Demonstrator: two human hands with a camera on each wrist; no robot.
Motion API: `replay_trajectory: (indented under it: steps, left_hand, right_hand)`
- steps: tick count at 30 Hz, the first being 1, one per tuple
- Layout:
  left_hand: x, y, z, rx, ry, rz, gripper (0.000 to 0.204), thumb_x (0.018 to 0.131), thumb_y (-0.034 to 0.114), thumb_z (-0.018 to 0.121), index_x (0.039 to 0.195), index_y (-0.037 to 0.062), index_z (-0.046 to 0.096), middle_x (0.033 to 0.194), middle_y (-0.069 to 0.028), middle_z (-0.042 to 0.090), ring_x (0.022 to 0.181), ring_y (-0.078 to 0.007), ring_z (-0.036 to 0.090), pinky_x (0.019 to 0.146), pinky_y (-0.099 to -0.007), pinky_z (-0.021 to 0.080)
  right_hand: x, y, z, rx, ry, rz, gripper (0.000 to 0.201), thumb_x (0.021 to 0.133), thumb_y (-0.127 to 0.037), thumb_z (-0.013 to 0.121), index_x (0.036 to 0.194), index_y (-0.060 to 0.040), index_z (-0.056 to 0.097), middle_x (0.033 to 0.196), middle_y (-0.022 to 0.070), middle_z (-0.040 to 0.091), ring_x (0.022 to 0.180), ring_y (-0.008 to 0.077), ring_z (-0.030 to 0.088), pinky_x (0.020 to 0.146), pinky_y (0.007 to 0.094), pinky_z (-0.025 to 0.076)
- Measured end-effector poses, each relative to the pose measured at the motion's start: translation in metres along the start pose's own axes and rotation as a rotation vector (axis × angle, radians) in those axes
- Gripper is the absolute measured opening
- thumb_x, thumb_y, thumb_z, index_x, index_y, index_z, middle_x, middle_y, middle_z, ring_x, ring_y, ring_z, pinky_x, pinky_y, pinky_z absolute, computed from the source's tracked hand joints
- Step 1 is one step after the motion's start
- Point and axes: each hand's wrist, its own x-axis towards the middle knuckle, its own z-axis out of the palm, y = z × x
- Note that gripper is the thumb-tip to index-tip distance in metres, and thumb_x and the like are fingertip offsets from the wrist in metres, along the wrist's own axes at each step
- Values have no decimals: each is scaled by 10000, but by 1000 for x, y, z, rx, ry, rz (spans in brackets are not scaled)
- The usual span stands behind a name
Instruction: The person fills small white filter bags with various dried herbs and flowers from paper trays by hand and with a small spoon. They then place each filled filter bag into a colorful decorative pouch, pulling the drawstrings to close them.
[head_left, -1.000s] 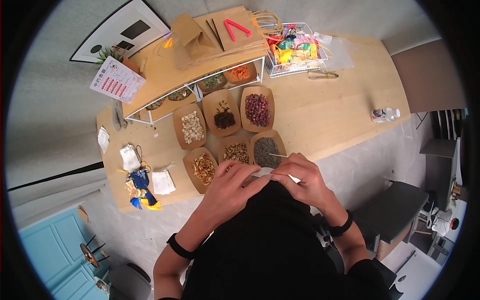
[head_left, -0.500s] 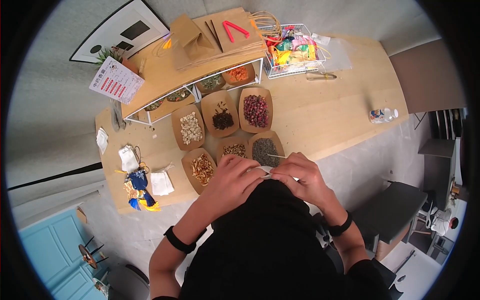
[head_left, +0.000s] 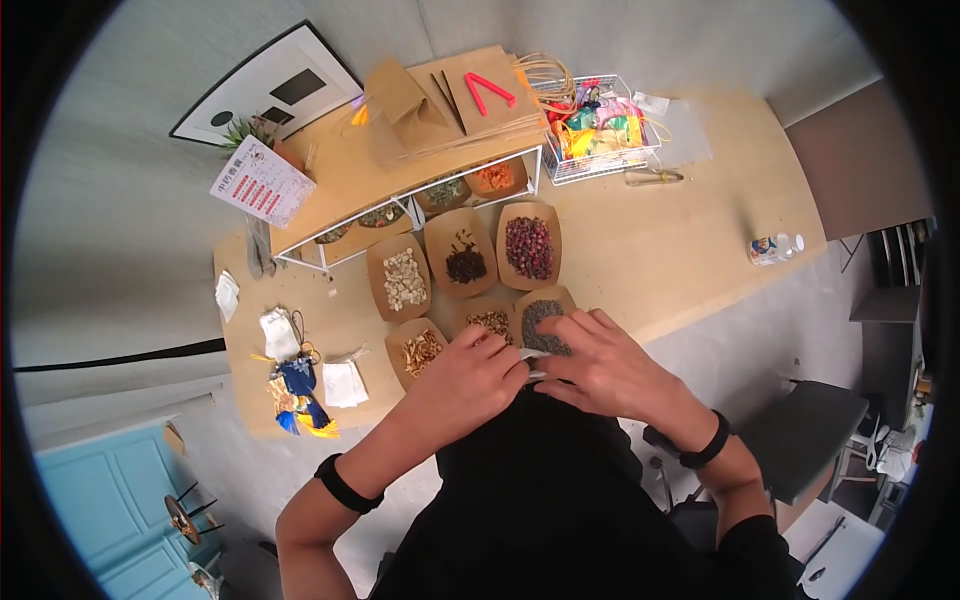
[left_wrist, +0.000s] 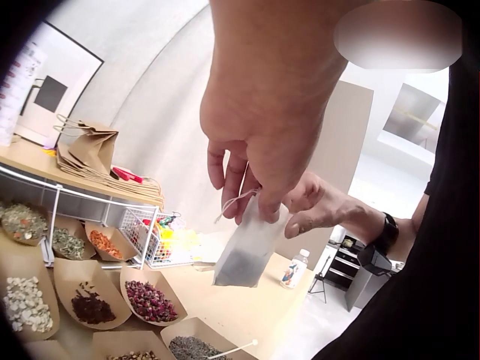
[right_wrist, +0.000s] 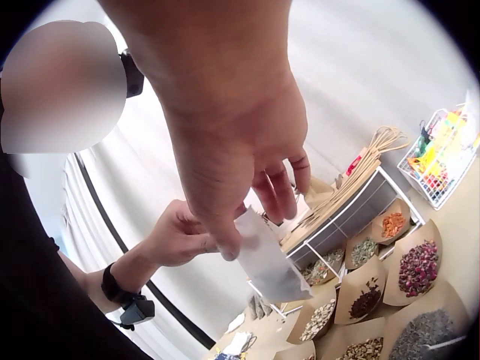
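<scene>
A small translucent white pouch (head_left: 535,354) with dark filling hangs upright between the hands; its filled bottom and drawstring show in the left wrist view, pouch (left_wrist: 247,251). My left hand (head_left: 462,382) pinches it near the top edge. My right hand (head_left: 605,370) is beside the pouch's other side, fingers spread and slightly bent, thumb close to its upper edge; in the right wrist view I cannot tell whether that thumb touches the pouch (right_wrist: 270,259). Beneath the hands, a thin white stick (left_wrist: 234,349) lies in the tray of grey-purple bits (left_wrist: 193,349).
Paper trays of rosebuds (head_left: 529,248), dark cloves (head_left: 466,264) and pale pieces (head_left: 404,280) stand ahead. White pouches (head_left: 345,383) and tasselled sachets (head_left: 297,385) lie left. A shelf (head_left: 350,220), wire basket (head_left: 603,165) and bottle (head_left: 775,248) stand farther off.
My right hand's fingers have gone from pinching at the pouch to spread apart. My left hand still holds it. The head view has shifted, so the table sits lower in it.
</scene>
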Motion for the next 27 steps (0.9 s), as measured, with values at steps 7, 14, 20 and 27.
replay_trajectory:
  steps: [7,14,20,27]
  left_hand:
    - [-19,8,4,-109,26,-112,113,783,187,693,826,104,629,753,-17,547,810,-192,568,808,-338,441]
    - [-34,6,6,-293,139,-224,372,717,191,805,1029,64,647,992,-62,615,989,-239,590,890,-361,452]
    - [-14,4,38,-942,446,-565,961,592,230,905,1397,91,397,1355,-136,487,1212,-347,513,1031,-421,402]
    - [23,18,74,-1051,400,-620,770,682,166,828,1341,44,449,1181,-150,590,1109,-248,589,923,-368,476]
  right_hand:
    - [4,-1,5,-82,-67,-100,139,742,-190,699,692,-83,625,798,38,539,846,204,535,743,342,414]
    - [10,-9,8,-65,-82,-116,154,773,-147,683,676,-62,599,708,60,532,740,231,561,716,343,428]
    - [24,-29,2,8,103,29,160,779,-114,715,700,-37,599,678,90,567,644,270,604,594,382,482]
    - [18,-35,1,138,217,322,126,802,-111,714,761,-22,636,673,85,589,616,260,620,523,375,496]
